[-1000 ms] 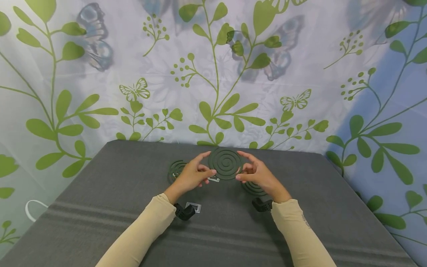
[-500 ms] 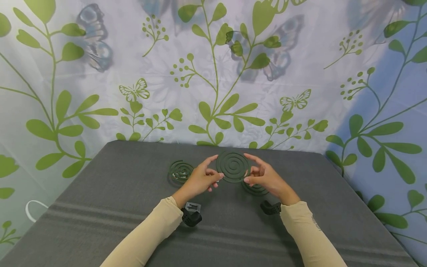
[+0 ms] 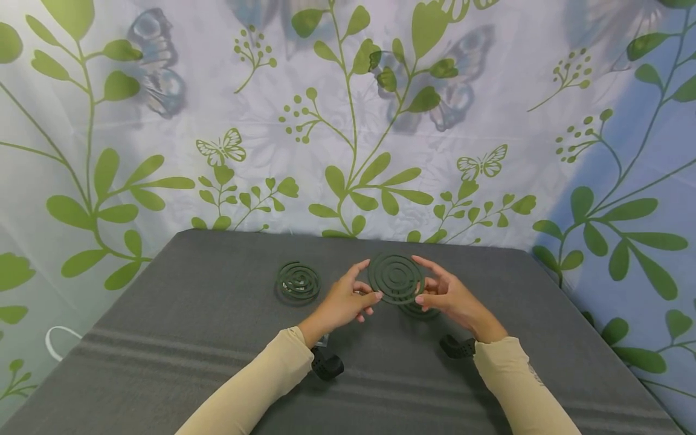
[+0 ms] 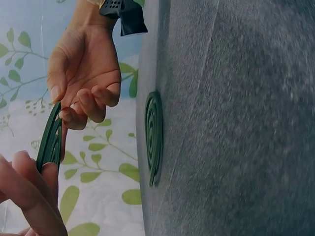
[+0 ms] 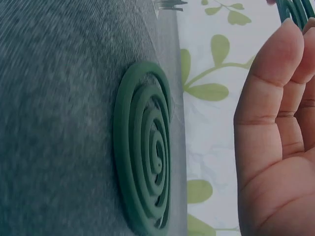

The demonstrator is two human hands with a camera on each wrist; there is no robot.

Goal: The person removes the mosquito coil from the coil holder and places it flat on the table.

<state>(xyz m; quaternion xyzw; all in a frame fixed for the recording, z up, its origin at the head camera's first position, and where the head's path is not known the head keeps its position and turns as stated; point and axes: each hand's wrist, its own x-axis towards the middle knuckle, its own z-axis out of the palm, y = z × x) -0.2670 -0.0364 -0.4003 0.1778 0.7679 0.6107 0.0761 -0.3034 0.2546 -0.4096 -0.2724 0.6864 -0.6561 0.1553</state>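
Note:
A dark green mosquito coil (image 3: 396, 275) is held up above the table between both hands, its flat face toward the head camera. My left hand (image 3: 342, 299) pinches its left edge between thumb and fingers. On the opposite edge, the thumb and fingers of my right hand (image 3: 454, 299) grip it. Just below and behind the held one, a second mosquito coil (image 3: 420, 312) lies on the table, partly covered in the head view; the right wrist view shows this coil (image 5: 123, 142) flat and whole. To the left lies another mosquito coil (image 3: 298, 282) with something silvery at its middle.
A grey cloth covers the table (image 3: 217, 314). A small silvery piece (image 3: 323, 340) sits mostly hidden beneath my left wrist. Behind the table hangs a leaf-patterned curtain (image 3: 261, 121). A white loop (image 3: 54, 341) shows past the left table edge.
Both hands have moved right and slightly nearer, carrying the held mosquito coil between them. The left coil on the table has come into full view, while the right one is now more covered.

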